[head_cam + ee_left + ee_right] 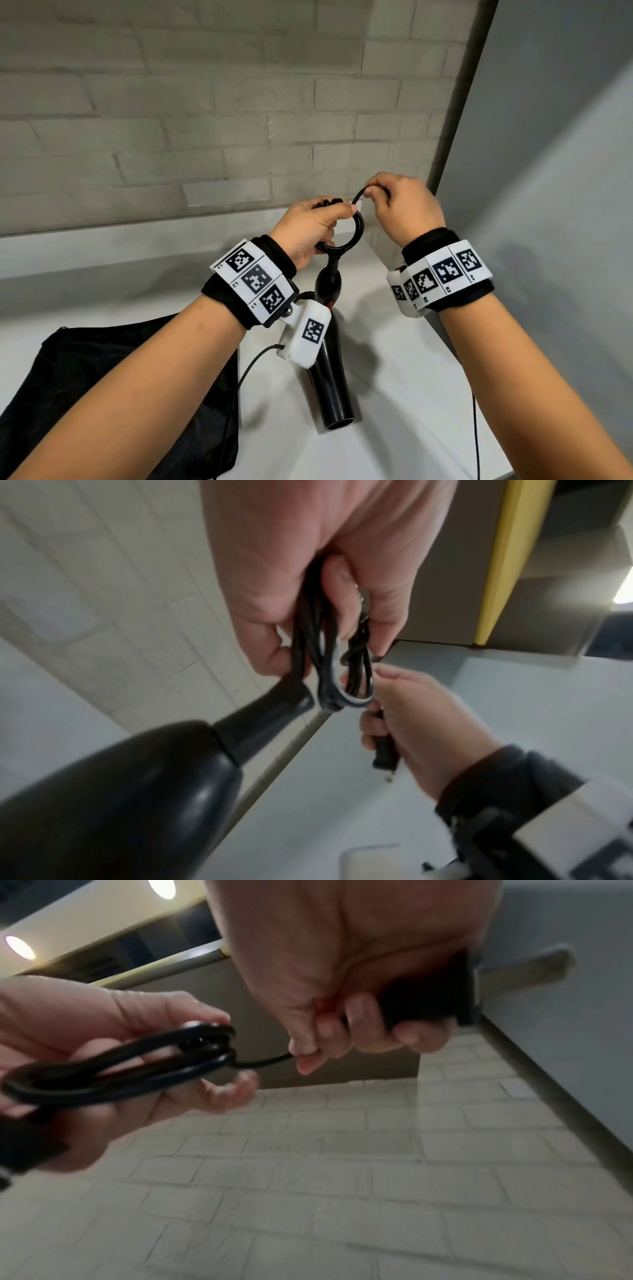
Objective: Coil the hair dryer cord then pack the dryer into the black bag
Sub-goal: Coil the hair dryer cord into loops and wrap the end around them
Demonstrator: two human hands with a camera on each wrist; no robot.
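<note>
The black hair dryer [330, 373] hangs nozzle-down above the white counter, held up by its cord end. My left hand [308, 228] grips the coiled black cord [356, 233] together with the dryer's hanging loop; the bundle shows between its fingers [322, 631] and again as the coil [113, 1066]. My right hand [397, 205] pinches the free end of the cord just right of the coil, and holds the black plug [421, 1004] in its curled fingers. That plug [385, 753] also shows in the left wrist view. The black bag [113, 387] lies flat at lower left.
A grey brick wall [205, 102] rises behind the white counter [394, 394], with a low ledge along it. A grey panel [548, 205] closes the right side. Thin black sensor cables [476, 438] hang from my wrists.
</note>
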